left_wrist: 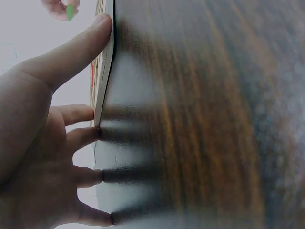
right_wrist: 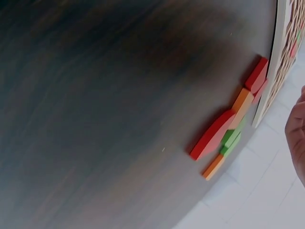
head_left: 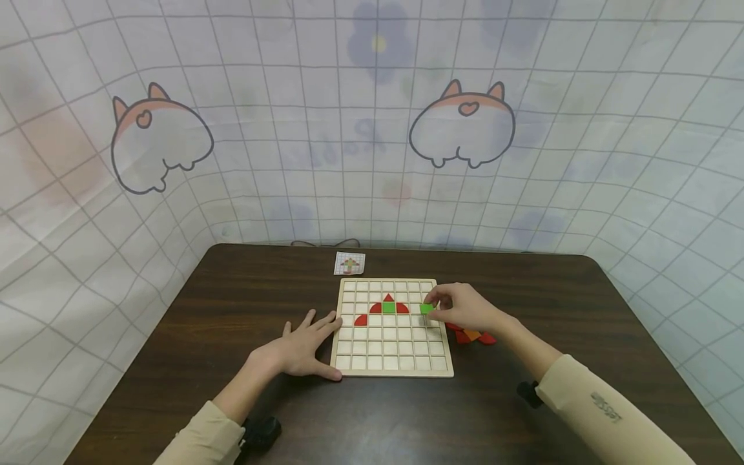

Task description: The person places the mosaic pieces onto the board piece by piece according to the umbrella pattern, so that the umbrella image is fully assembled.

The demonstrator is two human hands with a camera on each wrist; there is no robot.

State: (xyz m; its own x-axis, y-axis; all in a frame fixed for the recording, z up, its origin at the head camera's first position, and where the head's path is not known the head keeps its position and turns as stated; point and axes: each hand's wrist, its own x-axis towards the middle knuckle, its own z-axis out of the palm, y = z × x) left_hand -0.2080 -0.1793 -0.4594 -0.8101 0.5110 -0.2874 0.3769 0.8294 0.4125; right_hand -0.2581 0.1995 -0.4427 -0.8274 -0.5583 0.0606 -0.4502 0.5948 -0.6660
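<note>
A wooden grid board (head_left: 374,363) lies flat on the table. Red pieces, among them a triangle (head_left: 388,298) and a quarter circle (head_left: 361,320), sit in its cells around a green square (head_left: 389,307). My right hand (head_left: 465,306) pinches another green square (head_left: 427,309) above the board's right side. Spread out at the board's left edge, my left hand (head_left: 305,347) touches the frame with thumb and forefinger; in the left wrist view its other fingertips (left_wrist: 107,217) rest on the table. Only part of the right hand (right_wrist: 296,133) shows in the right wrist view.
Right of the board lies a loose pile of red, orange and green pieces, including a red piece (right_wrist: 214,135) and an orange one (right_wrist: 242,106). A small printed pattern card (head_left: 349,263) lies behind the board. A patterned curtain (head_left: 372,161) hangs behind the dark table (head_left: 383,420).
</note>
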